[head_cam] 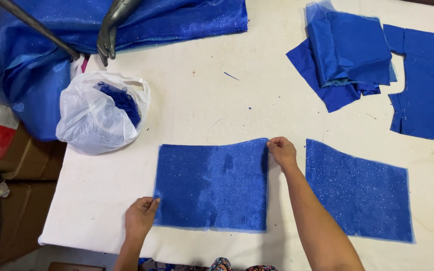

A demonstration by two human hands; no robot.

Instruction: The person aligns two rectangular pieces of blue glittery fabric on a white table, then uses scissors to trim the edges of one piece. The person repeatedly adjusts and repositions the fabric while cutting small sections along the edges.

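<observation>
Two hands' fingers pinch the glitter panel: left hand, right hand; plastic bag nearby

Only the person's two forearms and hands show, entering from the bottom edge. Both arms are bare from wrist to as far up as the view reaches, with no sleeve visible. The left hand and the right hand wear no gloves; no ring, watch or bracelet can be made out. A patterned, multicoloured garment peeks in at the bottom edge.
</observation>
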